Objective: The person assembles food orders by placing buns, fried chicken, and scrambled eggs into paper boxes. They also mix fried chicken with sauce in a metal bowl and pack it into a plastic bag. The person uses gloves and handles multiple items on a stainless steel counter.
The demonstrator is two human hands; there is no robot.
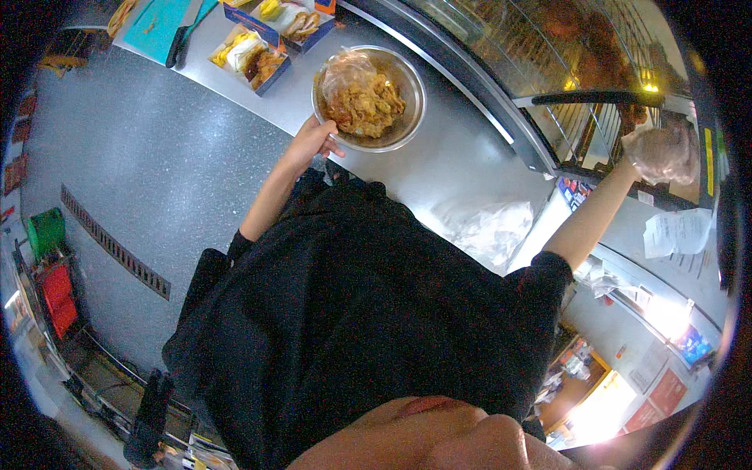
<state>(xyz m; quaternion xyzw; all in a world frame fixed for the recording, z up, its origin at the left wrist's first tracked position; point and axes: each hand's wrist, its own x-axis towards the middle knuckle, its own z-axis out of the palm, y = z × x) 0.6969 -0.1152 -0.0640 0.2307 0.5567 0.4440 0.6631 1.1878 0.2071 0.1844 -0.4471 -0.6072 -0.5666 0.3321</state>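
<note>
My bare left hand (312, 144) grips the near left rim of a round steel bowl (414, 88) on the metal counter. In the bowl lie golden-brown food pieces (368, 113), partly covered by crumpled clear plastic (349, 76). My right hand (663, 153), in a clear plastic glove, reaches far right to the glass-fronted cabinet (509, 129). It is beside the cabinet's opening, below a black bar (598, 98). Its fingers look bunched, but glare and the glove hide whether they hold anything. Inside the cabinet are wire racks and brown food, blurred.
Blue boxes of food (270, 78) stand left of the bowl, near a knife (182, 37) and a teal cutting board (157, 30). Crumpled clear plastic (493, 231) lies on the counter by my body. White papers (678, 233) are below my right hand.
</note>
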